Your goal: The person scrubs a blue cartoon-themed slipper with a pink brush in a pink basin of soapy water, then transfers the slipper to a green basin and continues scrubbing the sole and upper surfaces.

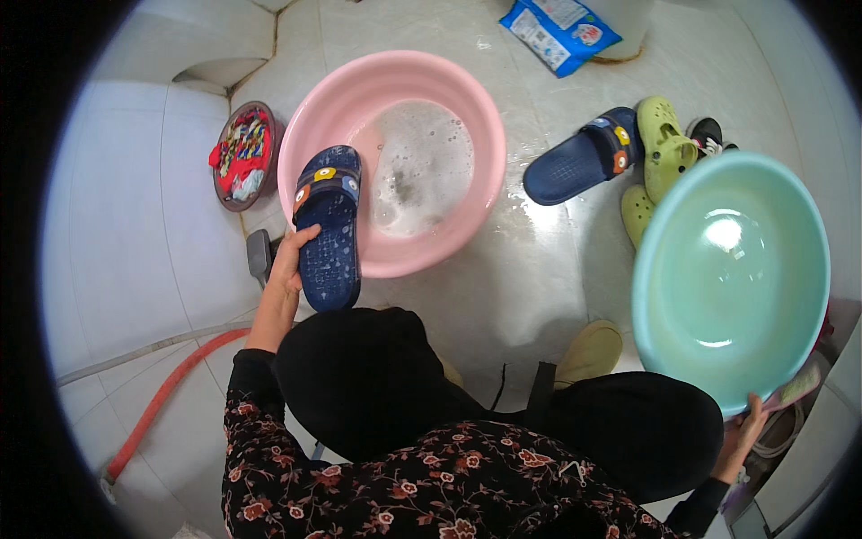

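My left hand (288, 263) grips a wet navy slide sandal (331, 256) by its side edge, thumb on the footbed. Foam spots cover the sandal, and yellow, blue and orange flower-like decorations sit on its strap. Its toe end overhangs the left rim of a pink plastic basin (488, 202), where sudsy water (424, 168) lies in the bottom. At the lower right, my right hand (746, 428) is closed around the handle of a pink scrub brush (794, 389), beside the rim of a teal basin (731, 269). My knee partly hides that grip.
The matching navy slide (572, 165) lies on the tiles beside lime-green clogs (663, 148) and a black shoe (707, 131). A blue packet (562, 34) is at the top. Left are a small basin of cloths (242, 158), a grey-headed tool (258, 252) and an orange hose (168, 391).
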